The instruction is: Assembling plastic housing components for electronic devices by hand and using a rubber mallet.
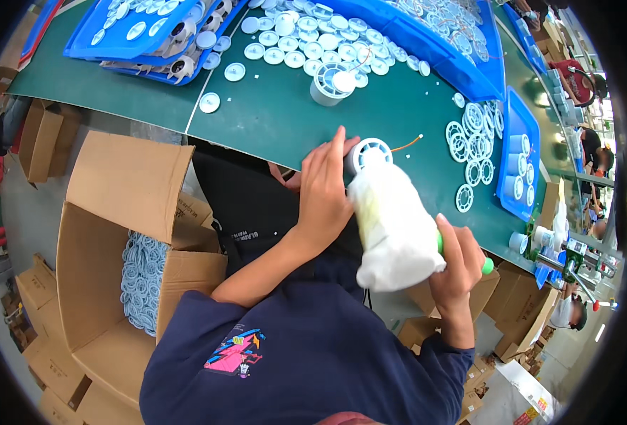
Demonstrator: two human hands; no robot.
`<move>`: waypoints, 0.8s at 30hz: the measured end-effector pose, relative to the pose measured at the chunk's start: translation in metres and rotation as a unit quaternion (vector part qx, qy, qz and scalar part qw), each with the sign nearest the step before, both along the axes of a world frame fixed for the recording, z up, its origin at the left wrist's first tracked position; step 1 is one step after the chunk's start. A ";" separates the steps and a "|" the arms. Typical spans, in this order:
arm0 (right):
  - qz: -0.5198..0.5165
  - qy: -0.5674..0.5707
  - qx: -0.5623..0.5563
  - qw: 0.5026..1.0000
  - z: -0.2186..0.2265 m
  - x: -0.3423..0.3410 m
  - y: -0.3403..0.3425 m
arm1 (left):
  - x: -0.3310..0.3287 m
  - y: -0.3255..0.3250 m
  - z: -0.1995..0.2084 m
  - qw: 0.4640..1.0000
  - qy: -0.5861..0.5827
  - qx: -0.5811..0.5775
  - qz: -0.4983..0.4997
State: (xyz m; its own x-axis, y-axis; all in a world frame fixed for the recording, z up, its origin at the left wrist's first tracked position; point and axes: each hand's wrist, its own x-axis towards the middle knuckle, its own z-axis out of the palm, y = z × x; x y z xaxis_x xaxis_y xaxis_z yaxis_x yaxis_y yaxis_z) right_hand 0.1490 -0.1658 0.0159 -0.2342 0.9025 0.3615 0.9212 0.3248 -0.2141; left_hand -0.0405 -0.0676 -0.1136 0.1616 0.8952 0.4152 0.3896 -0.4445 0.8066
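Note:
My right hand [459, 265] grips the green handle [488, 265] of what looks like a mallet, its bulky head [395, 230] wrapped in white material. The head is close to a white round housing [370, 154] with a slotted ring on top and hides part of it. A short orange wire [407, 144] sticks out beside that housing. At the housing's left side, my left hand [328, 184] steadies it near the table edge, fingers partly hidden. Farther back on the green table [257, 120] stands another slotted housing [328, 85] with a white disc on it.
Many white discs [313, 49] lie at the back. Blue trays of parts [119, 42] sit at the back left, beside a long blue bin [427, 46]. Slotted rings [464, 198] and a blue tray of housings [517, 166] are at right. An open carton [94, 276] holds rings [143, 283].

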 end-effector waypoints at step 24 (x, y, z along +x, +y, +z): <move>-0.141 -0.003 -0.098 0.985 0.022 -0.012 0.056 | -0.001 0.001 -0.004 1.000 -0.007 0.014 0.010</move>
